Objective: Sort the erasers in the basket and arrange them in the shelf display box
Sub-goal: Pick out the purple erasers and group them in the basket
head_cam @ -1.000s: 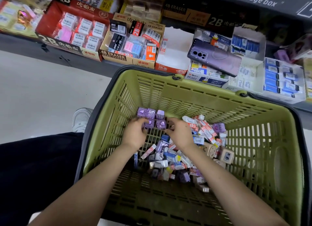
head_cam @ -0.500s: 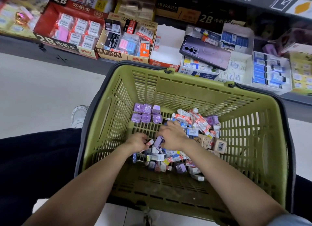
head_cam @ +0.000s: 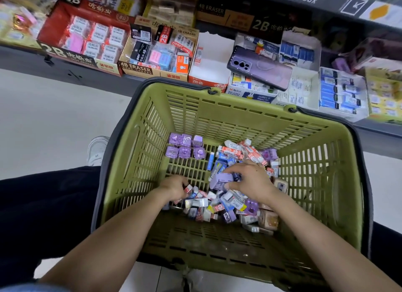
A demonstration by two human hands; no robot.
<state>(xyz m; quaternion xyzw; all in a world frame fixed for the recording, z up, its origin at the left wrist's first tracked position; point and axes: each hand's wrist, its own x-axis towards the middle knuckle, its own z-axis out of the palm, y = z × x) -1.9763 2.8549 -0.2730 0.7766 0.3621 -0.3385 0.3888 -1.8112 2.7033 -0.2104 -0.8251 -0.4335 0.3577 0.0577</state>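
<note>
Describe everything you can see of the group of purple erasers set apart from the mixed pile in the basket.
The purple erasers are six small blocks in glossy clear wrap, some showing a heart-like mark. They lie flat in two rows of three, side by side, on the slatted floor of the green basket, near its far wall and left of the mixed pile. Neither the left hand nor the right hand touches them.
</note>
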